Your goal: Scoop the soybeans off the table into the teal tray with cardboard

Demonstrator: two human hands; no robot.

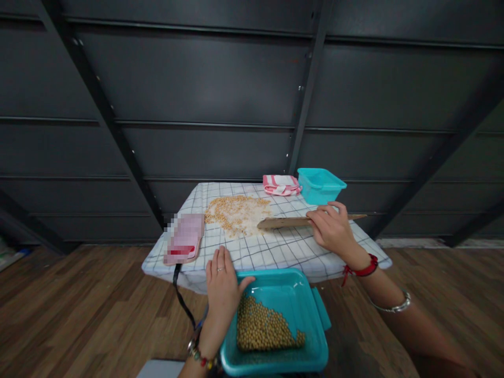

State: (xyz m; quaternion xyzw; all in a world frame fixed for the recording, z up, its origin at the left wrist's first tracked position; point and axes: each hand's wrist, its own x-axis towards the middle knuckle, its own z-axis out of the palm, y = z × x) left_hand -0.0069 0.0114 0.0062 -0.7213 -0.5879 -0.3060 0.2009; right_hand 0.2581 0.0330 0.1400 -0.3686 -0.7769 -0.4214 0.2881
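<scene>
Teal basin (293,302), wooden slat (285,222) left-to-right

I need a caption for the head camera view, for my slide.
Right hand holds a brown strip near yellow beans and pale grains on a checked cloth; left hand at a teal bin.
</scene>
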